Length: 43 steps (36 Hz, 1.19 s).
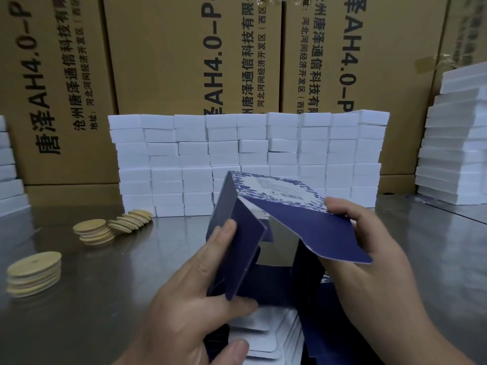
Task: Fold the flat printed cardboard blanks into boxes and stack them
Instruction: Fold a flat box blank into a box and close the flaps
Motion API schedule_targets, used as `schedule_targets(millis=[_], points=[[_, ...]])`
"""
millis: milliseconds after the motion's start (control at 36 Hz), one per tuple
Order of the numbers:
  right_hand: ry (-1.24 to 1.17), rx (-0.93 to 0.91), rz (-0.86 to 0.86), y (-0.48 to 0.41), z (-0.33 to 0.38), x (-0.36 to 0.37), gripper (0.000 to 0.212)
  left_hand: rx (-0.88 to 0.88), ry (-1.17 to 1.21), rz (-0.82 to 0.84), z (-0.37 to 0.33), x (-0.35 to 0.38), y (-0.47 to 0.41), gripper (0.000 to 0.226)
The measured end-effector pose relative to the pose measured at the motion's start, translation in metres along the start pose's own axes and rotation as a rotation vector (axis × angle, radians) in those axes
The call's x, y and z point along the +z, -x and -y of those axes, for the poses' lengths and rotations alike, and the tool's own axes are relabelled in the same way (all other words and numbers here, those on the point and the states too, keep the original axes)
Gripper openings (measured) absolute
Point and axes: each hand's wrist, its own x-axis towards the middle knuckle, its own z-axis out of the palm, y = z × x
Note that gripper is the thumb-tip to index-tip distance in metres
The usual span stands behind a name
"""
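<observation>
A dark blue cardboard box (276, 196) with a white floral-printed top panel is half folded and held above the table at centre. My left hand (189, 293) grips its left side flap, with fingers on the outer face and thumb under the flap's lower edge. My right hand (369, 259) holds the right end, thumb on the printed top and fingers under a large blue flap that sticks out toward me. The box's near end stands open and shows its white inside. Below my hands lies a pile of flat blanks (263, 335), white side up.
A wall of stacked white boxes (247, 159) runs along the back of the steel table (79, 299), with more white stacks at the right (453, 143) and far left. Piles of round wooden discs (34, 275) (93, 231) lie at the left. Large brown cartons (158, 61) stand behind.
</observation>
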Motion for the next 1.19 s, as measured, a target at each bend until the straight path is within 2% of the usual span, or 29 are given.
schedule_targets(millis=[83, 194, 250, 333, 361, 417, 472, 500, 528, 556, 611, 667, 695, 750, 806, 917, 1000, 1056, 1111, 1195], points=[[-0.023, 0.016, -0.029, -0.001, 0.0, -0.001, 0.043, -0.098, -0.014, 0.005, 0.0, -0.002, -0.005, 0.067], [-0.036, 0.047, -0.058, -0.003, -0.001, -0.004, 0.034, 0.057, -0.078, 0.052, -0.003, -0.003, -0.002, 0.044], [-0.055, 0.096, -0.077, -0.005, 0.0, -0.005, 0.023, 0.067, -0.043, 0.068, -0.004, -0.005, 0.002, 0.043], [-0.102, 0.156, -0.099, -0.006, 0.002, -0.005, 0.022, 0.059, -0.053, 0.084, -0.005, -0.005, -0.003, 0.05], [-0.106, 0.165, -0.103, -0.006, 0.003, -0.005, 0.022, 0.024, -0.058, 0.087, -0.007, -0.006, -0.007, 0.052], [-0.108, 0.169, -0.103, -0.005, 0.005, -0.005, 0.022, -0.153, 0.066, 0.08, -0.009, -0.012, -0.011, 0.04], [-0.109, 0.162, -0.104, -0.005, 0.006, -0.005, 0.021, -0.142, 0.012, 0.111, -0.011, -0.012, -0.017, 0.03], [-0.114, 0.159, -0.103, -0.005, 0.007, -0.005, 0.022, -0.118, -0.033, 0.122, -0.007, -0.009, -0.02, 0.04], [-0.119, 0.156, -0.104, -0.004, 0.008, -0.004, 0.022, -0.167, -0.111, 0.135, 0.0, -0.004, -0.014, 0.049], [-0.122, 0.155, -0.105, -0.004, 0.008, -0.004, 0.022, -0.163, -0.197, 0.182, 0.002, -0.008, -0.001, 0.051], [-0.122, 0.153, -0.11, -0.004, 0.008, -0.004, 0.021, -0.379, -0.043, 0.202, 0.011, -0.007, 0.002, 0.052], [-0.112, 0.142, -0.114, -0.003, 0.007, -0.003, 0.023, -0.24, -0.201, 0.229, -0.005, -0.011, -0.002, 0.05], [-0.105, 0.132, -0.117, -0.003, 0.006, -0.003, 0.023, -0.158, -0.203, 0.145, -0.012, -0.015, -0.003, 0.045], [-0.093, 0.115, -0.126, -0.003, 0.006, -0.002, 0.022, -0.117, -0.145, -0.066, -0.022, -0.007, -0.009, 0.036], [-0.076, 0.099, -0.128, -0.002, 0.006, -0.001, 0.021, -0.036, -0.094, -0.164, -0.019, -0.005, -0.003, 0.036], [-0.057, 0.044, -0.095, 0.001, 0.003, 0.001, 0.023, -0.058, 0.025, -0.309, -0.007, 0.001, -0.006, 0.017], [-0.025, 0.007, -0.046, 0.003, -0.001, 0.001, 0.034, -0.142, -0.009, -0.31, -0.006, 0.002, -0.007, 0.013], [-0.023, -0.004, -0.019, 0.004, -0.001, 0.003, 0.042, -0.23, 0.019, -0.3, -0.006, 0.002, -0.008, 0.03], [-0.04, 0.0, -0.003, 0.005, 0.0, 0.005, 0.043, -0.366, 0.133, -0.292, -0.005, 0.002, -0.008, 0.049], [-0.054, 0.076, 0.015, 0.006, 0.001, 0.006, 0.046, -0.536, 0.337, -0.225, 0.0, 0.004, -0.006, 0.051]])
